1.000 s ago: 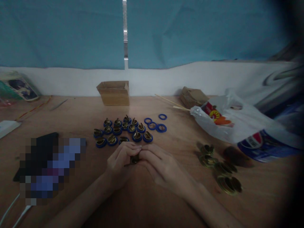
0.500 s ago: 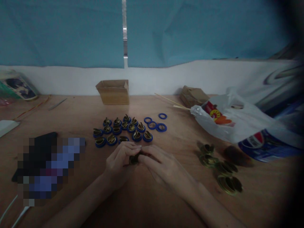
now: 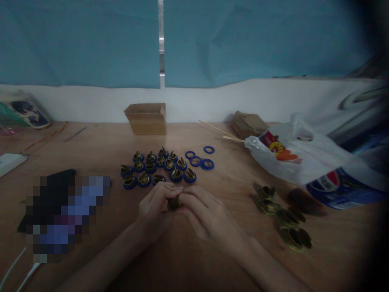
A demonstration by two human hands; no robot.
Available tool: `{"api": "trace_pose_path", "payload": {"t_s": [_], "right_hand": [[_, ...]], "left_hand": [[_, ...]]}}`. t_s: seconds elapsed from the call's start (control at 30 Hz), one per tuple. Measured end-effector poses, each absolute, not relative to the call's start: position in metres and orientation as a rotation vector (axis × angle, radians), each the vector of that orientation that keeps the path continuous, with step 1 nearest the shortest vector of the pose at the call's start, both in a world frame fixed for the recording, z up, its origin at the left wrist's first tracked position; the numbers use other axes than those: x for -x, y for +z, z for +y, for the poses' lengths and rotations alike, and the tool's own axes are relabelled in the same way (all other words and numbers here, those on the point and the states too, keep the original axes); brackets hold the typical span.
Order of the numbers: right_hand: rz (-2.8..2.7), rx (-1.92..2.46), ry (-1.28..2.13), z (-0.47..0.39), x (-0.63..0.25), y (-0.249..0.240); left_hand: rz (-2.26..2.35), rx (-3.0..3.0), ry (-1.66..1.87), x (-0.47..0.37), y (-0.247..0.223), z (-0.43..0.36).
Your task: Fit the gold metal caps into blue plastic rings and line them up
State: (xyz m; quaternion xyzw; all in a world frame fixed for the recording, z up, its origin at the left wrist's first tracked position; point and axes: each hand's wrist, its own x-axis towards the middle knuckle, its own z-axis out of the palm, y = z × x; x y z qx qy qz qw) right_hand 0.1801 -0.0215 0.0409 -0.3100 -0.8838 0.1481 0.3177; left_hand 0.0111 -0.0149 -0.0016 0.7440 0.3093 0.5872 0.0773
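Note:
Between the fingers of both hands is a small brass-coloured metal fitting (image 3: 173,203), mostly covered by them. My left hand (image 3: 156,207) grips it from the left, fingers curled over its top. From the right, my right hand (image 3: 203,209) pinches the same fitting. Just beyond my hands stand several brass fittings with raised flaps, seated in blue rings (image 3: 169,164). Several loose blue rings (image 3: 207,164) lie to the right of that group. Several brass fittings without blue rings (image 3: 293,237) are on the right side of the table.
An open cardboard box (image 3: 148,121) stands near the wall. A brown package (image 3: 249,123), a white plastic bag (image 3: 304,150) and a Pepsi-labelled container (image 3: 340,186) are on the right. A black object (image 3: 51,198) and a pixelated item lie left, with white cables.
The held fitting has turned slightly between my fingers, and my right hand's fingers have shifted on it. The whole view has moved a little; things on the table stay put.

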Motion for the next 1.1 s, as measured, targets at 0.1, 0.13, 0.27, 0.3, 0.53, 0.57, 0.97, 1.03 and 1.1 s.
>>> {"api": "trace_pose_path", "payload": {"t_s": [0.1,0.13,0.27,0.3,0.53,0.57,0.97,1.03,1.1], "right_hand": [[-2.197,0.889,0.518,-0.021,-0.18,0.039],[-2.164,0.917,0.532,-0.021,-0.179,0.037],[-2.11,0.955,0.543,-0.02,-0.177,0.034],[-2.113,0.955,0.545,-0.02,-0.177,0.034],[-2.137,0.938,0.547,-0.021,-0.178,0.039],[-2.147,0.941,0.553,-0.021,-0.178,0.039],[-1.972,1.089,0.719,-0.018,-0.17,0.033],[-1.921,1.113,0.792,-0.012,-0.173,0.032],[-1.848,1.171,0.753,-0.001,-0.181,0.031]], "left_hand": [[0.93,-2.249,1.735,-0.013,-0.002,-0.016],[0.929,-2.26,1.733,-0.014,-0.002,-0.016],[0.938,-2.286,1.716,-0.015,-0.004,-0.017],[0.938,-2.283,1.708,-0.015,-0.004,-0.017],[0.95,-2.303,1.708,-0.013,-0.001,-0.017],[0.957,-2.31,1.697,-0.013,-0.001,-0.017],[1.066,-2.3,1.525,-0.014,0.0,-0.018],[1.139,-2.292,1.434,-0.014,0.002,-0.017],[1.22,-2.273,1.357,-0.013,0.001,-0.015]]}}
